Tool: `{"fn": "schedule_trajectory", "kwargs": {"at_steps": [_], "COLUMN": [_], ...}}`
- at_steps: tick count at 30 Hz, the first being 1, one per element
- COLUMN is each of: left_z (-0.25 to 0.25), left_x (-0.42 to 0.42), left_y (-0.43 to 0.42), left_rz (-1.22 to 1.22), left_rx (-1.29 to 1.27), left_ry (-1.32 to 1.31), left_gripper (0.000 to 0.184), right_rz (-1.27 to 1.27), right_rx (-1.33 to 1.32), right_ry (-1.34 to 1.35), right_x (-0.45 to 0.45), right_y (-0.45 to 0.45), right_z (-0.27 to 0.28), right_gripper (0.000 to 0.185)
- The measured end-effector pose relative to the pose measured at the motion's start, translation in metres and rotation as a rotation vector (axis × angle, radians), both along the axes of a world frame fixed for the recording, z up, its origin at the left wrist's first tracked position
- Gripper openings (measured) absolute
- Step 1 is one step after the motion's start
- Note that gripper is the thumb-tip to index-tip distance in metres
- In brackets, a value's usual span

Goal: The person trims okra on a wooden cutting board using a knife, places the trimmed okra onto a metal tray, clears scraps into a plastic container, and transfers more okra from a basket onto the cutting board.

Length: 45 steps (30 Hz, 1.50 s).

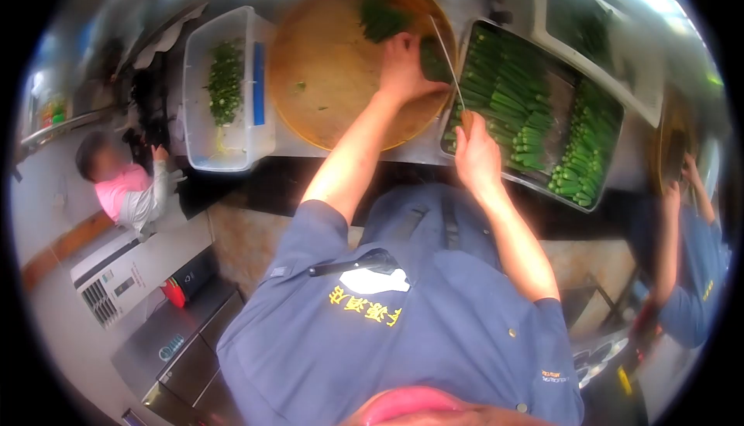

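A round wooden chopping board [318, 54] lies in front of me. My left hand [404, 69] rests on its right part, fingers bent over dark green okra [435, 58] and thumb stretched toward the knife. A second green heap [380, 17], blurred, lies just beyond my fingertips. My right hand [478, 151] is closed round the wooden handle of a knife [447, 52], whose blade shows nearly edge-on at the board's right rim, beside the okra. A metal tray [559, 108] on the right holds rows of whole okra [504, 93].
Left of the board stands a clear plastic bin [221, 151] with chopped green pieces [225, 77]. A white-rimmed container [597, 62] sits behind the tray. One person in pink and grey [128, 193] is at far left; another in blue [690, 248] works at far right.
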<state>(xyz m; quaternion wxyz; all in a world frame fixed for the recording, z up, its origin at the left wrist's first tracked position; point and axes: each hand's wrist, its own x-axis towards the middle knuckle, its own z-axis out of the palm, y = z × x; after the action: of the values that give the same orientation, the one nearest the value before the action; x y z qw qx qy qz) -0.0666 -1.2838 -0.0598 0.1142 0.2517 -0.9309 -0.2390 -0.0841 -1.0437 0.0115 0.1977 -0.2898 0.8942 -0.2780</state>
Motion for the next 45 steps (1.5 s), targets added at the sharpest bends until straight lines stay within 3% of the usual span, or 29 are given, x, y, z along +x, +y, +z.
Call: {"fn": "schedule_trajectory", "kwargs": {"at_steps": [6,8,13,17,19,23,27,30,33,37,45], "left_z": [0.001,0.006,0.005,0.007,0.012,-0.009,-0.019,-0.018,-0.021,-0.029,0.005], "left_x": [0.029,0.042,0.052,0.056,0.059,0.058,0.053,0.052,0.053,0.050,-0.016], "left_y": [-0.011,-0.010,-0.005,-0.007,-0.004,0.002,0.002,0.002,0.002,0.026,0.155], "left_rz": [-0.090,-0.080,-0.027,-0.068,-0.077,-0.096,-0.105,-0.079,-0.107,0.040,0.311], "left_rx": [-0.120,-0.166,-0.188,-0.147,-0.096,-0.136,-0.058,-0.040,-0.086,-0.020,-0.065], "left_ry": [0.197,0.158,0.030,-0.028,0.051,0.078,0.093,0.109,0.102,0.212,0.183], "left_gripper": [0.130,0.124,0.130,0.134,0.133,0.127,0.121,0.117,0.115,0.115,0.112], "right_rz": [0.110,0.127,0.104,0.074,-0.162,-0.188,-0.286,-0.223,-0.113,-0.087,0.041], "right_rx": [0.022,0.015,-0.062,-0.267,-0.289,-0.306,-0.304,-0.325,-0.368,-0.417,-0.192], "right_ry": [-0.121,-0.132,-0.264,-0.178,-0.752,-0.900,-1.037,-1.175,-1.229,-1.243,-1.076], "right_x": [0.010,0.010,0.006,-0.001,-0.012,-0.030,-0.012,-0.001,0.017,0.018,-0.069], "right_y": [-0.016,-0.010,0.005,0.028,0.041,0.068,0.062,0.042,0.020,0.024,0.136], "right_z": [0.016,0.021,0.015,-0.024,-0.022,-0.064,-0.071,-0.075,-0.075,-0.064,0.001], "right_gripper": [0.046,0.046,0.047,0.046,0.037,0.030,0.024,0.026,0.031,0.028,0.038]}}
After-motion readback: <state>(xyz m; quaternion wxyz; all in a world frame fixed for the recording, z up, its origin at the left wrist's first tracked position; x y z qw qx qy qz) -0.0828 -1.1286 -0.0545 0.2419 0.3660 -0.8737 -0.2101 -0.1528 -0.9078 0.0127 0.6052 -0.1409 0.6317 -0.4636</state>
